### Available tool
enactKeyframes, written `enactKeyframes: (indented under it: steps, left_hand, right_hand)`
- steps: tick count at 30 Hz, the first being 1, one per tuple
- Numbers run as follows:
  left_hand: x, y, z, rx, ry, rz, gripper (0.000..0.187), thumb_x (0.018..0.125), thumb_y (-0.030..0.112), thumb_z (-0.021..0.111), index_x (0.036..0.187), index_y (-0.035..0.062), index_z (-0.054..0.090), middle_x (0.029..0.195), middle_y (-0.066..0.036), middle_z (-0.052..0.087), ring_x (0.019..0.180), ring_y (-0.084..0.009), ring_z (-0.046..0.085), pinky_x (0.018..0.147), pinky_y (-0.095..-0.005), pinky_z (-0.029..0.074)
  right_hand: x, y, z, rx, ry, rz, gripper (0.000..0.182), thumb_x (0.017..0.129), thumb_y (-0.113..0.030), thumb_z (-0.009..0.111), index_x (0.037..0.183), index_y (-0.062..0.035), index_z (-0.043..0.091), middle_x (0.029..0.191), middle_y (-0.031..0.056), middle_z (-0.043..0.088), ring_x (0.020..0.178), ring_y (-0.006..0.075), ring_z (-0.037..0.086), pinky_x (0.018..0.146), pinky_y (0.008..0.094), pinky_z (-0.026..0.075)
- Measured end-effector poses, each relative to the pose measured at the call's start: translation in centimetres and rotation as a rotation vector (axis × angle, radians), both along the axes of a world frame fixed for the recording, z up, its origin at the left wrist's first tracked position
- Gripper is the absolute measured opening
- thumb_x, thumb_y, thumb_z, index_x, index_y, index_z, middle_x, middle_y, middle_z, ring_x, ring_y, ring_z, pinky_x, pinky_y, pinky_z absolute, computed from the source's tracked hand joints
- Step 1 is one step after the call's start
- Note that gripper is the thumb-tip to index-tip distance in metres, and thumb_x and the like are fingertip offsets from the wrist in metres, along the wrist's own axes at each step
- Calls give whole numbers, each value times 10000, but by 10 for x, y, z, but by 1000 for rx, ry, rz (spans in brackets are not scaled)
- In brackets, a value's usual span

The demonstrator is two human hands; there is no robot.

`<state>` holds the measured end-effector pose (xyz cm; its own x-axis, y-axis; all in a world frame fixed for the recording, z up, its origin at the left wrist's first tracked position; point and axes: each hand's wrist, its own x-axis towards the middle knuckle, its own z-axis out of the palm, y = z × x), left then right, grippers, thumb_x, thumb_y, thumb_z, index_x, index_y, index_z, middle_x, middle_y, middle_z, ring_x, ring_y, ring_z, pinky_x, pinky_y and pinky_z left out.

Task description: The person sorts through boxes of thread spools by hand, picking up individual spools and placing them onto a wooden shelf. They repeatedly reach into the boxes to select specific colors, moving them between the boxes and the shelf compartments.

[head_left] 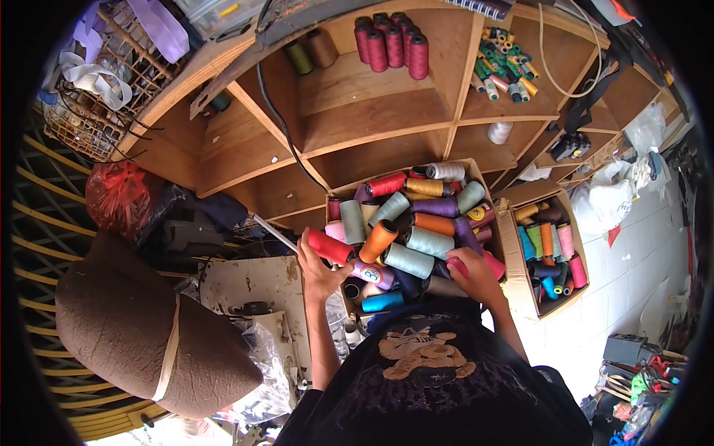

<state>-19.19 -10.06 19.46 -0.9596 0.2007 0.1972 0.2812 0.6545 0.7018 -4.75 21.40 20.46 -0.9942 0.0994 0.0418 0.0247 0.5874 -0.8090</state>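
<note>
A large cardboard box (494, 186) full of thread cones in many colours stands in front of me. My left hand (318, 269) is at the box's left edge, its fingers around a red cone (332, 247). Just beside that hand lies a lilac cone with a round label (373, 274). On the right side of the box, my right hand (476, 276) has its fingers on a pink cone (458, 266), mostly covered by the hand. Between my hands lie an orange cone (378, 241) and a pale blue cone (409, 261).
Wooden shelves (372, 134) rise behind the box, holding dark pink cones (392, 46) and small spools (506, 65). A second thread box (523, 256) stands at the right. At the left are a brown padded seat (141, 327) and a worn white surface (245, 286).
</note>
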Motion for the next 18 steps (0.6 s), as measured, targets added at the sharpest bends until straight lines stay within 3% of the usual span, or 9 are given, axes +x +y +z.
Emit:
enactKeyframes:
  steps: [6, 9, 13, 14, 17, 18]
  left_hand:
    - [-49, 24, 29, -259, 73, -397, 1130, 439, 78, 850, 1423, 149, 299, 1422, -218, 283, 1337, -417, 309, 1123, -476, 321]
    - [-76, 41, 43, -383, 14, -617, 1101, 440, 73, 843, 1405, 143, 317, 1425, -183, 293, 1363, -404, 284, 1144, -453, 308]
    - [-98, 75, 46, -648, -61, -962, 1122, 462, 5, 838, 1417, 198, 283, 1558, -151, 151, 1409, -379, 254, 1121, -416, 365]
    - [-106, 83, 29, -642, -264, -1028, 1209, 468, -30, 836, 1466, 248, 211, 1588, -127, 105, 1401, -367, 291, 1080, -420, 415]
    - [-107, 100, 38, -839, -128, -974, 1285, 471, -44, 831, 1505, 272, 135, 1580, -117, 153, 1375, -365, 340, 1048, -417, 446]
    - [-114, 104, 46, -804, -257, -996, 1365, 462, -32, 833, 1529, 286, 43, 1578, -135, 162, 1379, -346, 341, 1040, -403, 449]
  right_hand:
    - [0, 0, -1, -6, -7, 15, 242, 877, -117, 624, 1090, -9, 587, 1012, 172, 616, 943, 322, 616, 842, 369, 478]
    - [-1, 1, 1, 14, 8, 16, 242, 873, -114, 627, 1088, -10, 588, 1013, 172, 616, 947, 330, 614, 842, 372, 477]
    - [-1, 1, 0, 40, 37, 7, 244, 871, -108, 627, 1091, -10, 588, 1011, 174, 617, 956, 338, 613, 847, 378, 476]
    - [-1, 0, 0, 44, 33, 6, 245, 871, -106, 626, 1093, -10, 588, 1011, 175, 617, 960, 339, 613, 848, 380, 476]
    - [0, -2, 3, 30, 0, 8, 248, 869, -102, 627, 1096, -9, 590, 1018, 177, 620, 973, 339, 615, 853, 383, 478]
    - [0, -3, 2, 23, 8, -2, 241, 866, -104, 627, 1087, -13, 590, 1013, 180, 618, 968, 353, 609, 845, 398, 476]
